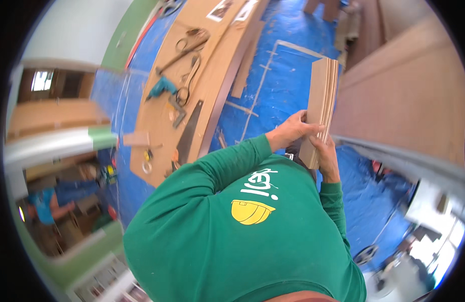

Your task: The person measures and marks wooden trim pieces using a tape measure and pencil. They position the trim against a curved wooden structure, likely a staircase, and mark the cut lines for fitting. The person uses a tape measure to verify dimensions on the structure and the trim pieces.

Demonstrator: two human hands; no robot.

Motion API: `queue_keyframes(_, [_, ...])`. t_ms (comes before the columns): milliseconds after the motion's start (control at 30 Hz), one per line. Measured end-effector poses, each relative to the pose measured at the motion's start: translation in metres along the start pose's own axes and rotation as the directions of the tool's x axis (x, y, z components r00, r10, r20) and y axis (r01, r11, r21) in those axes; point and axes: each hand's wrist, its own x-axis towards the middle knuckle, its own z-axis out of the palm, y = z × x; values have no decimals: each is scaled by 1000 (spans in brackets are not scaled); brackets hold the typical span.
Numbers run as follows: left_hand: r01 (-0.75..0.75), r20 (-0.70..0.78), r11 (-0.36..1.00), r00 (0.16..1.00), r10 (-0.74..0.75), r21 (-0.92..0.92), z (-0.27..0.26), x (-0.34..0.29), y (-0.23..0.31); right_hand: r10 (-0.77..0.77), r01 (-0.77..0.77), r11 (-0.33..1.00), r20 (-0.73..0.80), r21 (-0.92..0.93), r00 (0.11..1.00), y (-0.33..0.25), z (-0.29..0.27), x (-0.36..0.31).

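Both of my hands grip a stack of thin wooden boards (320, 95), held up at the right with their layered edges showing. My left hand (296, 129) closes over the near part of the stack, its thumb across the edges. Lower down, my right hand (326, 155) wraps the right side, with its fingers partly hidden behind the wood. The bottom end of the stack is close to my green sleeve and body.
Left of me, a long wooden workbench (157, 121) holds a teal power drill (162, 87), a handsaw (190, 132), a hammer (179, 56) and tape rolls. Blue sheeting (287, 75) covers the floor. A large wooden panel (408, 95) stands at right. Another person (51, 204) is far left.
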Motion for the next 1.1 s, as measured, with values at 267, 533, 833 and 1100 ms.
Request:
queue_keyframes(267, [-145,-566,986,821,72,-85,-50,41,61,281,-256,960,445,-117,850,-51,27,159])
queue_keyframes(533, [-142,-641,921,755,-135,-362,-137,70,55,508,-282,856,602,-434,615,-92,76,273])
queue_keyframes(833, [-35,-173,992,985,13,-123,-163,219,208,113,2,953,362,-304,925,-171,33,355])
queue_keyframes(1100, [297,-130,951,949,-286,80,-131,351,262,105,-91,989,119,-116,987,-171,-41,404])
